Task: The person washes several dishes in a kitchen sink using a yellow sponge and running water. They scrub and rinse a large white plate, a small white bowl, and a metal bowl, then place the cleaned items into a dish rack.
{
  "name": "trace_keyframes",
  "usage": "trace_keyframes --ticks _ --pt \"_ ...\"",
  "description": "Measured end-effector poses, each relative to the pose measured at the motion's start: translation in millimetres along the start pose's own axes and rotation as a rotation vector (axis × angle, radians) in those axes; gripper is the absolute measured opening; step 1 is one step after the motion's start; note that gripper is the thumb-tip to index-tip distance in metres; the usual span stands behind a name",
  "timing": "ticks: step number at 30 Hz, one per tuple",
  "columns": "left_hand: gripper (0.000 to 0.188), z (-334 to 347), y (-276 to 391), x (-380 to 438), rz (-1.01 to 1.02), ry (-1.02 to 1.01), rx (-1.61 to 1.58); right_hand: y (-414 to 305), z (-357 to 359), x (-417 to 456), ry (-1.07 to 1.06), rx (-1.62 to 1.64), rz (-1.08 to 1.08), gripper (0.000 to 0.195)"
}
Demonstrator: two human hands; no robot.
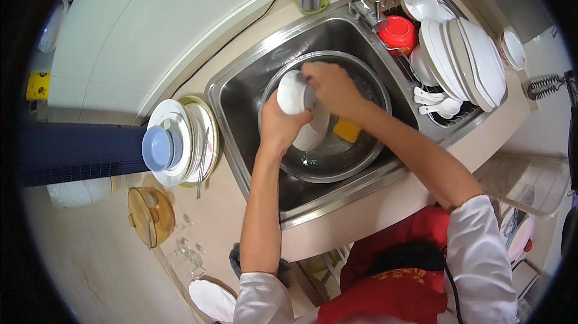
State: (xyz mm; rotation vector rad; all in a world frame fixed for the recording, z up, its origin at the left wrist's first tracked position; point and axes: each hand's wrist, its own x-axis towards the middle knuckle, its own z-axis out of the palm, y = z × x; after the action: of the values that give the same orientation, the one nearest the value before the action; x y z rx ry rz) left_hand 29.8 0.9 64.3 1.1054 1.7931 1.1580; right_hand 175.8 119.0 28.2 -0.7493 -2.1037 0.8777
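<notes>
A white bowl (290, 91), tilted on its side, is gripped by my left hand (281, 123) above a round metal basin (336, 178). Curled fingers of my right hand (332, 85) press at the bowl's upper rim. Something small and grey shows at those fingertips, too blurred to name. Below the hands, another white dish (311, 138) lies in the basin, partly covered by the held bowl. A yellow sponge (347, 130) rests in the basin under my right forearm. Shallow water glints at the basin's bottom.
The basin stands inside a steel sink (237, 98) under a faucet (368, 12). Right of it, a rack holds white plates (474, 62), a red bowl (398, 34) and spoons (440, 103). Left are stacked plates (169, 107) with blue bowls (158, 148), and an amber glass pot (151, 218).
</notes>
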Motion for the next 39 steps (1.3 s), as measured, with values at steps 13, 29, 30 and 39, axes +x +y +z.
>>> trace_keyframes --ticks 13,29,30,39 --pt "0.055 0.5 -0.2 5.1 0.018 0.031 0.130 0.1 -3.9 1.1 -0.025 -0.134 0.112 0.013" --pt "0.056 -0.6 -6.5 5.4 0.034 0.063 0.130 -18.9 4.0 -5.9 0.046 -0.077 0.011 0.011" --pt "0.057 1.5 -5.9 3.3 0.071 0.080 0.100 -15.2 7.0 -5.8 0.030 -0.073 0.036 0.010" --pt "0.056 -18.4 2.8 4.2 -0.015 -0.089 0.059 78.0 -5.3 -42.1 -0.333 -0.528 0.278 0.022"
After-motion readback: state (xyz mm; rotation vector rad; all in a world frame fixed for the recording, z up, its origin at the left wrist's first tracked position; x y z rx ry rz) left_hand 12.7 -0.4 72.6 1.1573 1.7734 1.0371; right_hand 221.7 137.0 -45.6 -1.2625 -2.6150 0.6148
